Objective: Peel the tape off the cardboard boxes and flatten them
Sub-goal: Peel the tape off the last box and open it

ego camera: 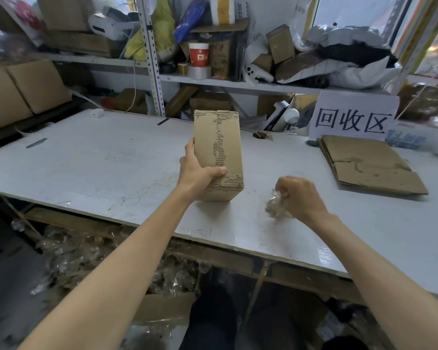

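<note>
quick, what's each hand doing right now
Left hand: grips the upright cardboard box by its left side.
Right hand: closed around a wad of peeled clear tape.

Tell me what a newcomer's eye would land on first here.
The box stands upright in the middle of the table, its face torn in a ragged strip, and the left hand grips it. Right of it, the right hand clutches a crumpled tape wad. At far right, flattened cardboard lies below a white sign.
</note>
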